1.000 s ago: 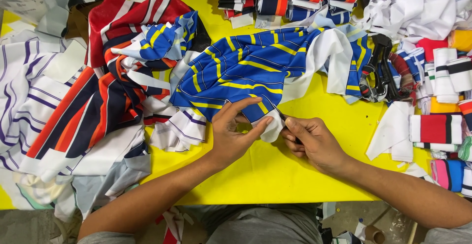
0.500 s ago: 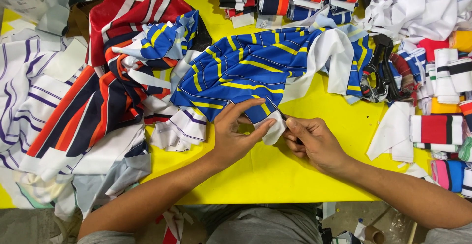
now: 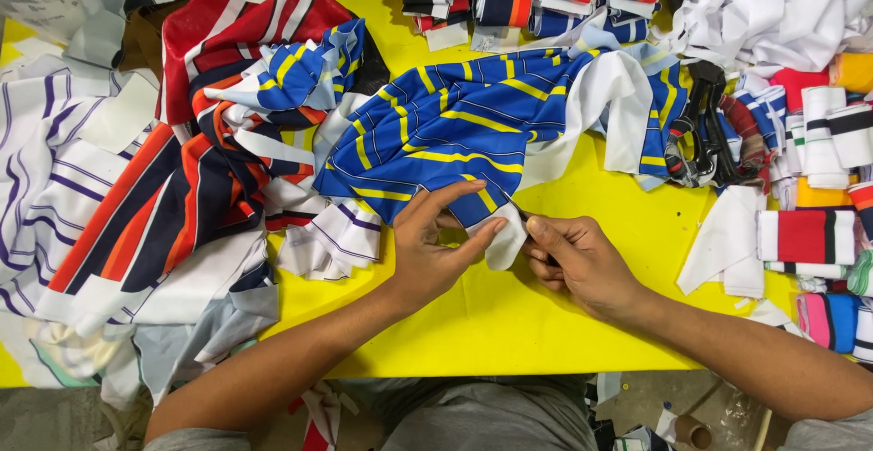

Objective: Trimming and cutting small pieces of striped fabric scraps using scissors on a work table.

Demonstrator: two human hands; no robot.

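Left hand point(image 3: 435, 242): the white corner point(image 3: 506, 242) of the blue and yellow striped garment point(image 3: 455, 133) is pinched between thumb and fingers.
Right hand point(image 3: 582, 260): curled shut at the same corner; a small dark tool seems to be held, though it is mostly hidden.
Garment: spread on the yellow table point(image 3: 509, 324), between fabric piles.
Change: almost none since half a second ago; both hands are kept on the corner.

Bright, even overhead light, soft short shadows, sharp focus, slight wide-angle edge bending.
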